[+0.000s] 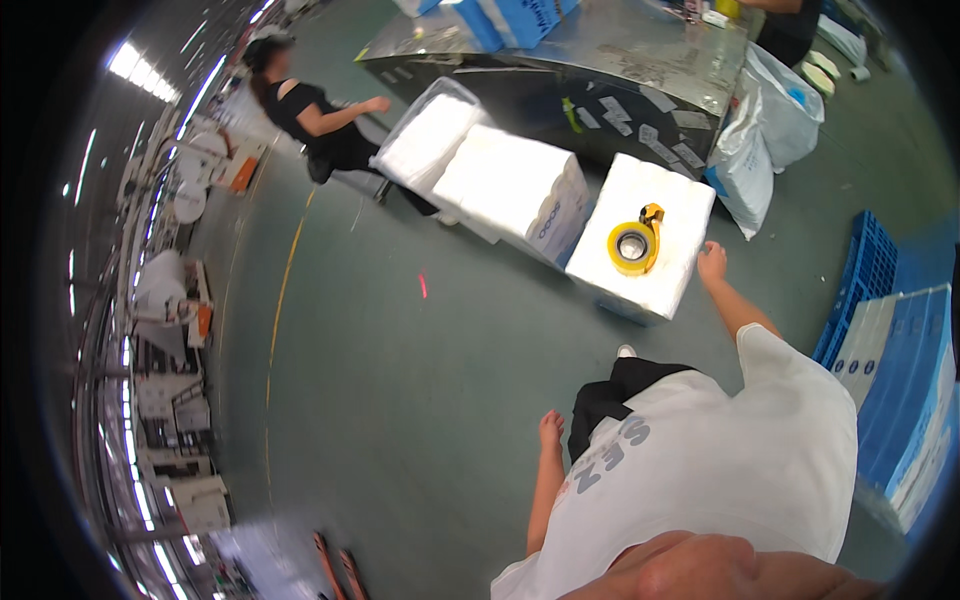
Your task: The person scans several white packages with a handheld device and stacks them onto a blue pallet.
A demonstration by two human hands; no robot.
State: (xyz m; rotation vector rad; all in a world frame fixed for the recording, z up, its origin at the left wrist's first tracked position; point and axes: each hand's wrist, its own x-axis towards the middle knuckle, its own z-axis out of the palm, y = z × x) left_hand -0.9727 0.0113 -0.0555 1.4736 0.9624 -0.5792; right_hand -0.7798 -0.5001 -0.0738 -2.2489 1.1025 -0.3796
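My left hand hangs beside my body over the green floor, its fingers loosely bent and apart, holding nothing. My right hand is just off the right side of a white plastic-wrapped pack, fingers slightly curled, nothing visible in them. Whether it touches the pack I cannot tell. On top of that pack lies a yellow tape dispenser with a roll of yellowish tape. Left of it stand another white wrapped pack and a third white pack in clear film.
A metal-topped table holds blue packages. A person in black stands at far left; another person's arm shows top right. White sacks, a blue pallet and stacked blue-white packs line the right. Machines stand left.
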